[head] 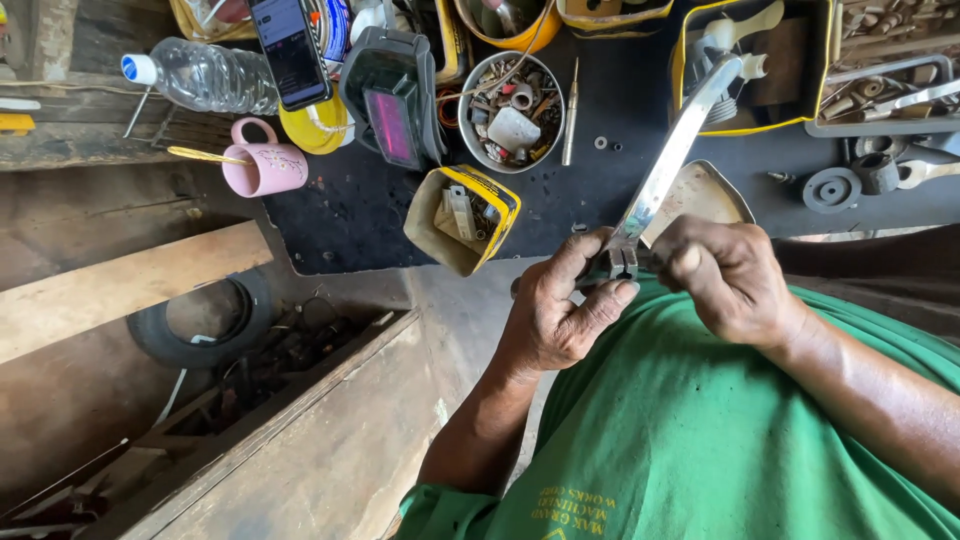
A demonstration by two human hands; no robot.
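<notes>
A long shiny metal lever-shaped part (668, 160) runs from my hands up toward the black bench. My left hand (560, 310) grips its forked lower end, thumb and forefinger pinching the fork. My right hand (730, 275) closes around the same lower end from the right, fingers curled over it. Both hands sit just above my green shirt (680, 430). What lies between my right fingers is hidden.
The black bench (360, 210) holds a round tin of scrap parts (512, 110), a cut yellow can (462, 215), a welding mask (392, 95), a phone (290, 48), a pink mug (265, 165), a water bottle (205, 75) and a wrench (925, 170). A tyre (200, 320) and wooden planks (120, 285) lie at left.
</notes>
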